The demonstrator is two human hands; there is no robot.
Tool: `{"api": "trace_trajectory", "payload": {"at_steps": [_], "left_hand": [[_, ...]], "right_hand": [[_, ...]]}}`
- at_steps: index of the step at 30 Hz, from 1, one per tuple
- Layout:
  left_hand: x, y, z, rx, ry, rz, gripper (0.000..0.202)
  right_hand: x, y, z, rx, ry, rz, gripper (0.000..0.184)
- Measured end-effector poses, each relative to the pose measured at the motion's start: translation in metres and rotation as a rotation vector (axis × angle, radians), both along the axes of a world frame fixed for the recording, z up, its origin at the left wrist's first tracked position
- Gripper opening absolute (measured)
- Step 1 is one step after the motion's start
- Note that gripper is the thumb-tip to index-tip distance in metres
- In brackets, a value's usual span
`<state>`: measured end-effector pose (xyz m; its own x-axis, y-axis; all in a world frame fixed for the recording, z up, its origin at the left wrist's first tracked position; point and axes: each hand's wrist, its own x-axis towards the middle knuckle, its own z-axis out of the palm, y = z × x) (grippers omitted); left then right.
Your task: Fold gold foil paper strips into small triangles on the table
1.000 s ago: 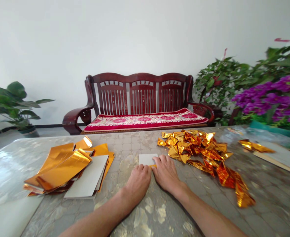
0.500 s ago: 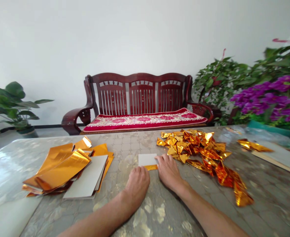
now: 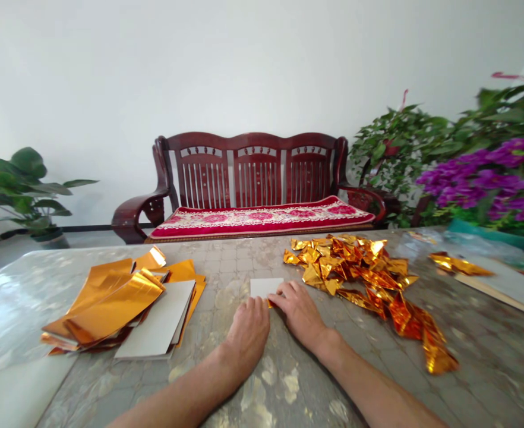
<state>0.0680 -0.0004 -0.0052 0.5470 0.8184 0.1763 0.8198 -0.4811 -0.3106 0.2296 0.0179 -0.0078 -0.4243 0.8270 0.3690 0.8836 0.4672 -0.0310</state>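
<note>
Head view, looking down over both forearms: left hand (image 3: 246,333) laid palm down, fingers together, tips at or just against the near edge of a white card (image 3: 264,288), with no clamp visible. Right hand (image 3: 298,314) pressed palm down at the card's 4 o'clock corner, fingers together and flat, resting on the card and beside a sliver of gold foil (image 3: 270,304) showing at its lower edge. Card flat on a mottled stone-look tabletop (image 3: 226,267), just ahead of both hands. Crumpled gold foil scraps (image 3: 351,264) heaped at 1 o'clock, trailing toward 3 o'clock. Flat gold foil strips (image 3: 110,303) stacked at 9 o'clock beside grey card sheets (image 3: 157,318). Beyond the table at 12 o'clock, a dark wooden bench (image 3: 253,172) with a red cushion (image 3: 262,220).
</note>
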Motion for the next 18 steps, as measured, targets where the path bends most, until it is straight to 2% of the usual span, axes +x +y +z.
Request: {"api": "trace_trajectory", "payload": {"at_steps": [8,18], "left_hand": [[0.001,0.004,-0.003,0.015,0.009,0.004,0.023],[0.001,0.003,-0.010,0.050,0.034,0.044,0.020]], "right_hand": [[-0.010,-0.009,0.009,-0.011,-0.196,-0.012,0.020],[-0.027,-0.019,0.008,-0.128,-0.343,-0.160,0.029]]}}
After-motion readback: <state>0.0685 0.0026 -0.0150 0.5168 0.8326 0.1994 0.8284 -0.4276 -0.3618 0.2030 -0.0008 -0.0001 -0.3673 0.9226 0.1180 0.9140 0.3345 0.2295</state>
